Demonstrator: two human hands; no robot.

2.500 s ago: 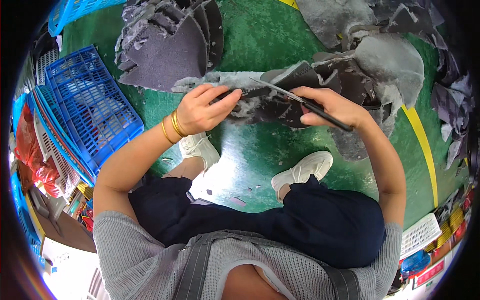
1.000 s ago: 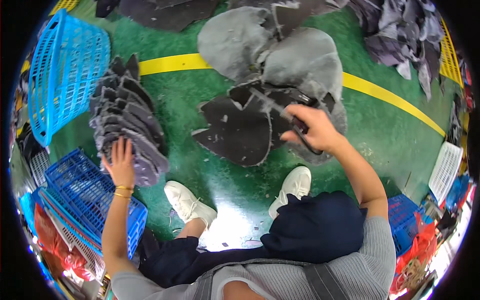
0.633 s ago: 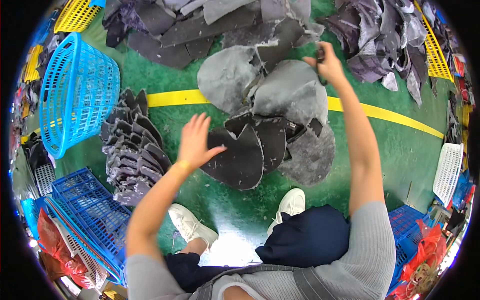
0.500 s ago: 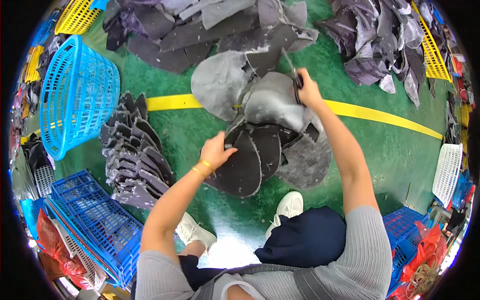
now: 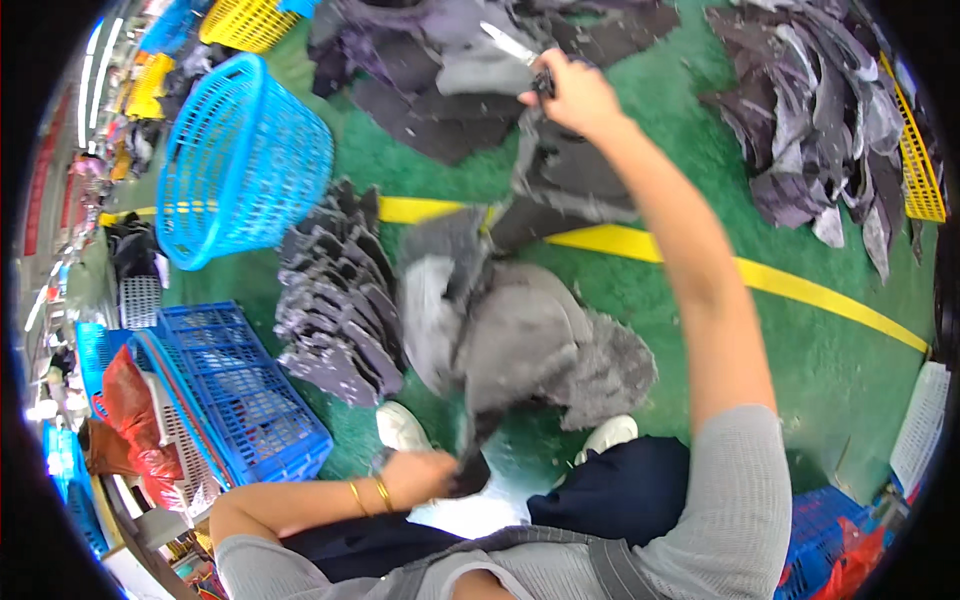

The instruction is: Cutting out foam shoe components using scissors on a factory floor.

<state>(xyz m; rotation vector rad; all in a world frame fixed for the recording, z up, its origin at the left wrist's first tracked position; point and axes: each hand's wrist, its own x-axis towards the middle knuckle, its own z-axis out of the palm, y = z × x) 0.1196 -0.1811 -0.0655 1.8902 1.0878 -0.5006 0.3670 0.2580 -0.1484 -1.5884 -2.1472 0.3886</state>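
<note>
At the middle of the view, over the green floor [image 5: 700, 370], lies a loose bundle of soft-looking grey, fuzzy-faced fabric pieces with darker backing [image 5: 515, 340], its lower part running toward six o'clock. There the left hand [image 5: 422, 478], between six and seven o'clock, is closed around a dark narrow end of it. The right hand [image 5: 580, 92], near one o'clock, grips metal-bladed scissors with black handles [image 5: 512, 44], the tips pointing to eleven; a dark flap of the fabric reaches just beneath this hand, but blur hides whether any finger pinches it. The bundle should be light and floppy, more supple than stiff, not fragile, though likely to shed lint and sag between holds; a full-fisted grip on a thick gathered edge, well away from the blades, would suit it best. Toward nine o'clock, just beside the bundle, stands a row of overlapping purple-grey fabric pieces [image 5: 340, 300], and at ten sits a light-blue plastic slatted basket [image 5: 245, 165].
</note>
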